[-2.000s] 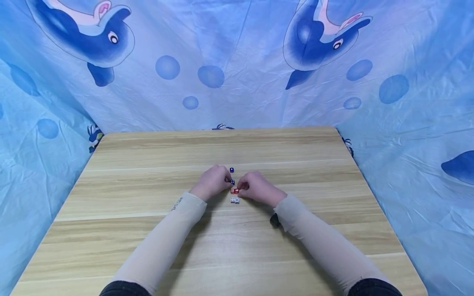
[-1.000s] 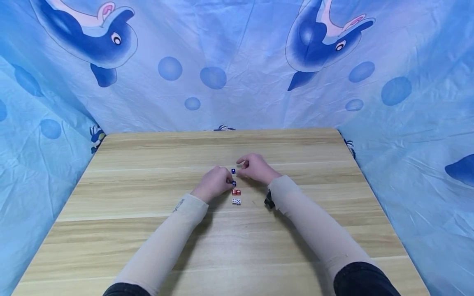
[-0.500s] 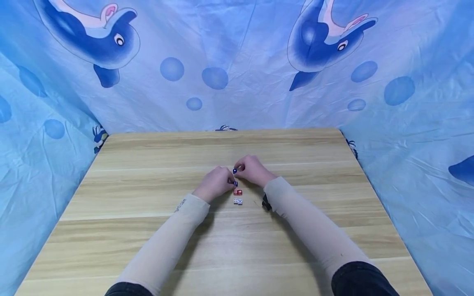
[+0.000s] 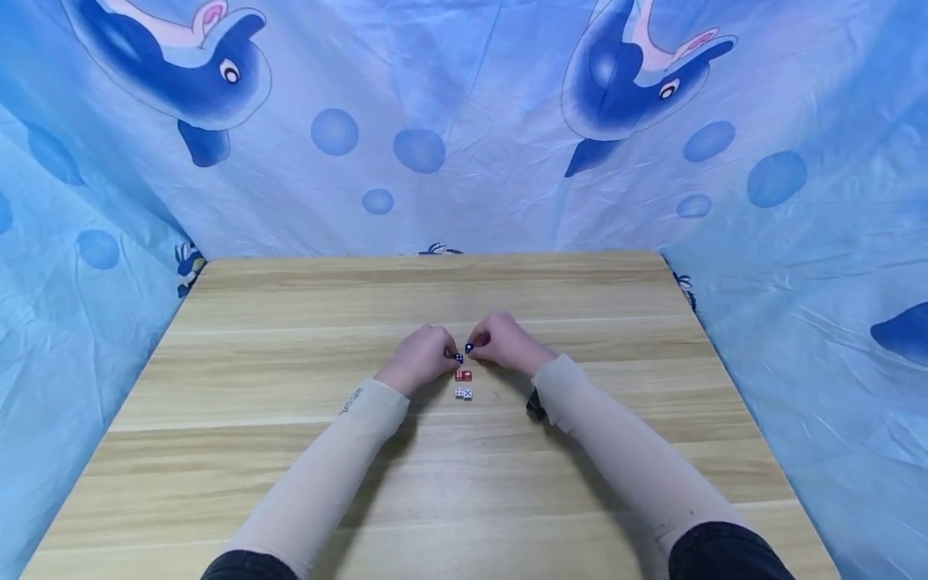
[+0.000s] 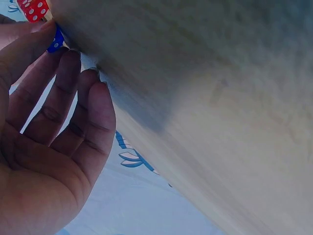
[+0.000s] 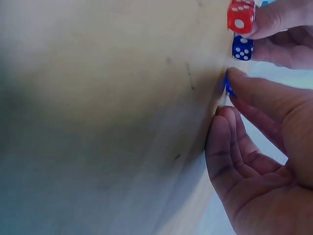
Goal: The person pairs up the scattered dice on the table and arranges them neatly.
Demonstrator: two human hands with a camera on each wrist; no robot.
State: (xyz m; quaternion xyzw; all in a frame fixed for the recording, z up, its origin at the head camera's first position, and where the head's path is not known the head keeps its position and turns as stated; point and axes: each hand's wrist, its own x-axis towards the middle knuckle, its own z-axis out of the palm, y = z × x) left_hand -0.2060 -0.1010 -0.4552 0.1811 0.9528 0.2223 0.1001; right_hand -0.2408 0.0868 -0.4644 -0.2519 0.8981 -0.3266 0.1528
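Note:
Near the table's middle, my left hand [image 4: 419, 359] pinches a blue die [image 4: 459, 358] between thumb and index finger, low at the tabletop. Just beyond it and to the right, my right hand [image 4: 507, 345] pinches a second blue die [image 4: 469, 348]. In the right wrist view that second blue die [image 6: 230, 86] is mostly covered by the fingers, and a small gap parts it from the first blue die [image 6: 243, 48]. Two red dice [image 4: 463, 375] lie side by side just nearer than the blue ones. Nearer still, two white dice [image 4: 463, 394] make another pair.
The dice and hands are on a pale wood-grain table [image 4: 464, 499]. A blue curtain [image 4: 478, 201] printed with dolphins hangs behind it and along both sides. A black object [image 4: 535, 405] sits under the right wrist.
My right hand left the red dice, reached to the far blue die and pinched it. It has since drawn that die nearer, towards the other blue one. The left hand kept its place.

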